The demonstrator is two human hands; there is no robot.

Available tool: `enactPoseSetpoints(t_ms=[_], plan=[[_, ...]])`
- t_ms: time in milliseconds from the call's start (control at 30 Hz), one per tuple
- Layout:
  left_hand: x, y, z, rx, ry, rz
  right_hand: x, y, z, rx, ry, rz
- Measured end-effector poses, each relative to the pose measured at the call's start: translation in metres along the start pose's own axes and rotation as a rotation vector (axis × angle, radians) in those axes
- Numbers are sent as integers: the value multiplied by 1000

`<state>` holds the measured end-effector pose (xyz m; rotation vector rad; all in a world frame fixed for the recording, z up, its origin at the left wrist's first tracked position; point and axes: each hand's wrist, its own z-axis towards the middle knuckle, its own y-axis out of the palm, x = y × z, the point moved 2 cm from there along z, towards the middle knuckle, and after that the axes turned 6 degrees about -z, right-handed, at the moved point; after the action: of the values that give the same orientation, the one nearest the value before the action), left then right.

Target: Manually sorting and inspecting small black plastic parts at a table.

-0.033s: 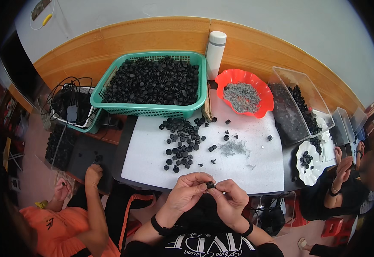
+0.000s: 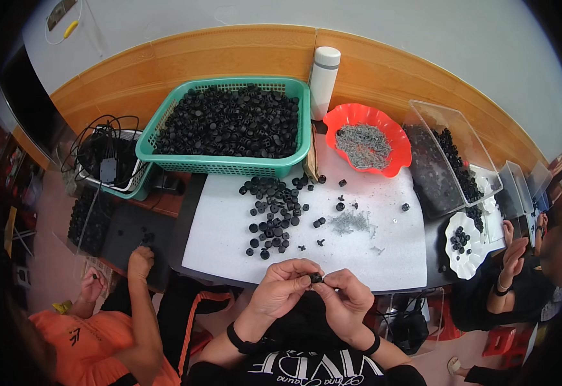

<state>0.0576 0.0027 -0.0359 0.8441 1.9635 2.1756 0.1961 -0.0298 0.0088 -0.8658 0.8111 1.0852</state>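
Observation:
Between my two hands, just off the front edge of the table, is a small round black plastic part (image 2: 316,278). My left hand (image 2: 286,286) pinches it from one side with thumb and fingertips. From the other side, my right hand (image 2: 345,299) grips the same part, its fingertips partly covering it. Beyond my hands, several loose black plastic parts (image 2: 274,219) are scattered over a white sheet (image 2: 384,257). A little heap of fine grey metal pieces (image 2: 350,222) lies to their right, with a few small black pieces (image 2: 320,242) nearer to me.
A green basket (image 2: 223,166) full of black parts stands at the back, beside a white bottle (image 2: 323,83). Right of it are a red scalloped dish (image 2: 399,145) of metal pieces, a clear bin (image 2: 455,128) and a white dish (image 2: 466,264). Co-workers sit at both sides.

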Motion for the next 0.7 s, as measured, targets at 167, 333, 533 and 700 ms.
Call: enactPoseSetpoints(t_ms=[167,333,533,700], plan=[[0,0,-1,-9,3,11,-4,1,1,2,-56,-69],[0,3,1,-24,29,16,-10,2,2,-1,-97,-159],[0,2,0,-11,46,37,-9,3,3,-6,-121,-186],[0,3,-1,-10,71,61,-1,3,5,-5,-206,-198]])
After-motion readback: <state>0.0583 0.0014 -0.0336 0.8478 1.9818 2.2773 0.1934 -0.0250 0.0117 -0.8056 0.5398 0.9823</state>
